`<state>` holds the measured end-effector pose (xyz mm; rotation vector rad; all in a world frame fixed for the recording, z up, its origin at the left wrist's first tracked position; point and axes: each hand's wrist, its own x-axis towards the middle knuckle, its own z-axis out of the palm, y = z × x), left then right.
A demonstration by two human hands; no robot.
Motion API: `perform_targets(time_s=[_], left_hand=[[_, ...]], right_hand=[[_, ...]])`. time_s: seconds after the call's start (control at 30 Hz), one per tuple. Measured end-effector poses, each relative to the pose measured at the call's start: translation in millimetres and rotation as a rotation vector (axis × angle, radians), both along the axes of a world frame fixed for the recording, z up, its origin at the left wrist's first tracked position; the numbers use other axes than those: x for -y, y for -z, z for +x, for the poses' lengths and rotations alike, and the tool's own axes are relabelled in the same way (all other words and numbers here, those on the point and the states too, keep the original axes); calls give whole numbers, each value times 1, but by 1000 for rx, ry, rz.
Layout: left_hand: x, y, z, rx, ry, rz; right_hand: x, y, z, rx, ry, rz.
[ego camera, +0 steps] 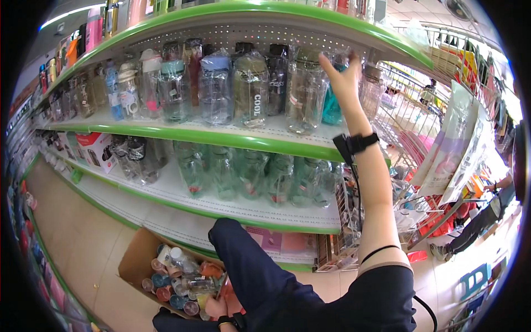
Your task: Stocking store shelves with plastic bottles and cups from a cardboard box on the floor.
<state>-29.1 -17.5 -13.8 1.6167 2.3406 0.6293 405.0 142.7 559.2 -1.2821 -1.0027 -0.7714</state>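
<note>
My right hand is raised to the upper bottle shelf, fingers spread and nothing seen in its grasp. It overlaps a teal plastic bottle, and whether it touches it is unclear. Just left stands a large clear brownish water bottle in plastic wrap. Low down, my left hand is at the edge of an open cardboard box full of bottles. A translucent reddish item lies against that hand; I cannot tell if the fingers grip it.
Wrapped bottles line the green-edged shelf, with green-tinted bottles one level below. A boxed product stands at left. Wire racks adjoin on the right, with hanging packages. Another person is at far right. My bent knee is beside the box.
</note>
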Motion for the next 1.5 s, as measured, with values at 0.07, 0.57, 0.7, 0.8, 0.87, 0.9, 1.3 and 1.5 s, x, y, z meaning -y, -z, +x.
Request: perform_targets(time_s=[0.07,0.57,0.7,0.8,0.87,0.9,1.3,1.5], left_hand=[[-2,0,0,-47,-12,6],[-9,-10,10,70,20,-32],[-5,-17,-2,67,5,-67],[-1,-25,-6,109,-1,-139],[-14,-8,7,175,109,-188],[-15,-8,12,173,105,-160],[-1,-13,2,190,50,-43],[-3,-19,1,190,46,-63]], right_hand=[[-6,-11,4,-121,-227,-129],[47,-17,-61,208,-336,18],[69,-7,-141,426,-565,-144],[74,21,-191,394,-883,-418],[71,46,-205,290,-1109,-614],[69,60,-213,181,-1217,-748],[-9,321,-420,522,-1319,-1128],[-33,380,-423,598,-1085,-1113]])
